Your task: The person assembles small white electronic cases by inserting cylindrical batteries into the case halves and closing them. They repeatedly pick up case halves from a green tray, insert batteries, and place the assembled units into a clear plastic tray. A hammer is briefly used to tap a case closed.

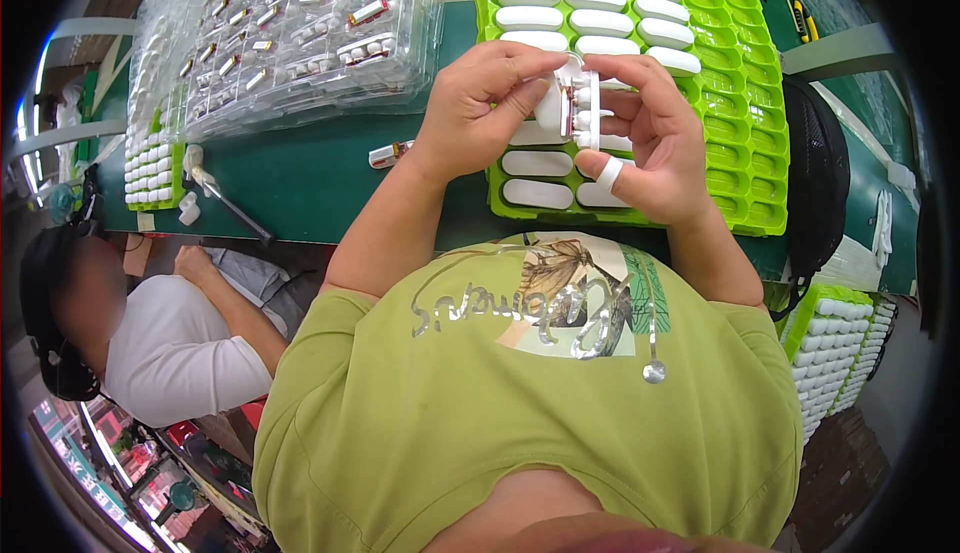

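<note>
Over a bright green moulded tray, my two hands hold a small white plastic device in opened halves. My left hand pinches a rounded white shell between thumb and fingers. In my right hand, whose thumb wears a white band, is an upright white piece with small knobs on its sides. Reddish and metallic inner parts show between the two pieces. Whether they are joined is hard to tell. Beneath my hands, white oval cases lie in rows in the tray's left columns; its right columns show bare pockets.
Left of the green tray stand stacked clear plastic trays holding small metallic and white assemblies. One assembly lies on the green table near my left forearm. A black bag hangs at right. Another person sits at left.
</note>
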A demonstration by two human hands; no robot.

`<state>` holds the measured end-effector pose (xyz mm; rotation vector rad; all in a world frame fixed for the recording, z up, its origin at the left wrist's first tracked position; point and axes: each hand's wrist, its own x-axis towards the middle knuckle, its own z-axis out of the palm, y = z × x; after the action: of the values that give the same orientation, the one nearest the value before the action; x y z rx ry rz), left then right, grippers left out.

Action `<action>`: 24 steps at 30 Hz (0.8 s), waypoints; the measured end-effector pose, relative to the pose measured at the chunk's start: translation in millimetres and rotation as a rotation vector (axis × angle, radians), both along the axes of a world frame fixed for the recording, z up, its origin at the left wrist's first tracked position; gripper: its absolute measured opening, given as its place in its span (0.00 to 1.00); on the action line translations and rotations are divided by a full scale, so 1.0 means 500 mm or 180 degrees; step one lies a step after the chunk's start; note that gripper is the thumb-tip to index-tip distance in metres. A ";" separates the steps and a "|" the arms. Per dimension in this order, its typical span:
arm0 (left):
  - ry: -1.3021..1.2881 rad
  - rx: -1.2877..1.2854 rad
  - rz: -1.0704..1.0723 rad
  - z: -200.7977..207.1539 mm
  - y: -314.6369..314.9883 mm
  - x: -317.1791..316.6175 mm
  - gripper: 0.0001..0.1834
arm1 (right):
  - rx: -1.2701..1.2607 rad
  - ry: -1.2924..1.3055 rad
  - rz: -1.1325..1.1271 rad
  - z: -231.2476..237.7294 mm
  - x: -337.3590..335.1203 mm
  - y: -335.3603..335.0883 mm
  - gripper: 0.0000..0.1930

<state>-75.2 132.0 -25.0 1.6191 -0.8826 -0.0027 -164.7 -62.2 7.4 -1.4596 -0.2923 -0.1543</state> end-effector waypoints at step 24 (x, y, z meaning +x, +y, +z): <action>-0.0355 0.0135 -0.0327 0.030 0.018 -0.009 0.37 | 0.1013 -0.0143 -0.0335 0.002 0.024 -0.052 0.31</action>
<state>-79.6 140.9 -9.7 1.6239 -1.0573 -0.0027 -152.7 -88.4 8.2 -1.1568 -0.2159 -0.3052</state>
